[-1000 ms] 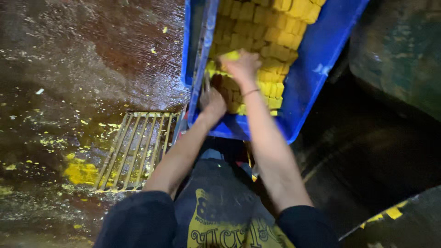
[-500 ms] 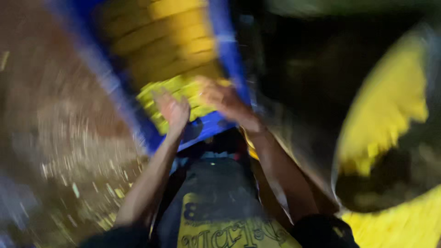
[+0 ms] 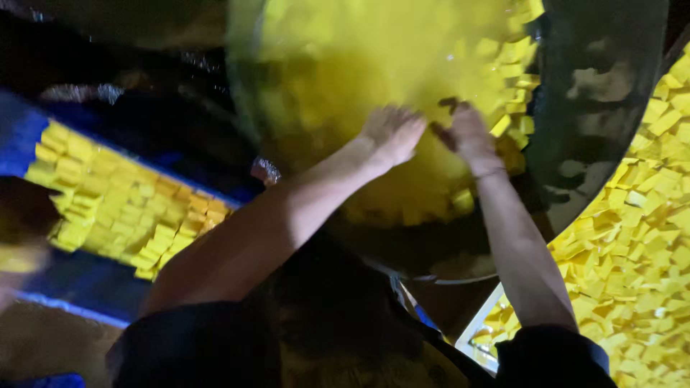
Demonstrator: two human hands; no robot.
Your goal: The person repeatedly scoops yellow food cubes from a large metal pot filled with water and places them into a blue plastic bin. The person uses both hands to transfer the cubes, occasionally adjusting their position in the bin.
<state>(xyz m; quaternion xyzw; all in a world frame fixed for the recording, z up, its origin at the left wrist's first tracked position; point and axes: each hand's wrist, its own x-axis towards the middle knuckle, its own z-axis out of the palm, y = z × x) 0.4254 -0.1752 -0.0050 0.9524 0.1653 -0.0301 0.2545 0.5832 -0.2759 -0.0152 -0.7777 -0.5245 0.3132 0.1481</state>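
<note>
Bottom of frame, nearest: person's dark sleeves and dark apron w/ yellow print [image 3: 402, 359], both bare forearms reaching up toward centre.

Lower right: white-rimmed tray [image 3: 476, 327] heaped w/ loose yellow cubes [image 3: 632, 273], spreading up the right edge.

Left, mid-height: blue plastic crate [image 3: 18, 133] lying at an angle, holding neat rows of small yellow blocks [image 3: 122, 205]. It's sitting well apart from the hands; rows look mostly intact, w/ a blurred gap at the far left end.

Centre to top: big round dark metal basin [image 3: 604, 108] filled w/ yellow liquid and floating yellow cube pieces [image 3: 514, 72] along its right side. Left hand [image 3: 392, 133] and right hand [image 3: 467, 133] are hovering side by side over the basin, just beside each other, not touching. Left one is spreading flat, fingers [image 3: 417, 128] loose, holding nothing visible. Right one is curling slightly; can't tell if anything is in it, motion blur.

Progress, as a judgement: 1 batch of cubes is already sitting in the basin, the hands seem to be letting go over the liquid, and the crate is holding plenty more, so most of the load looks left.
</note>
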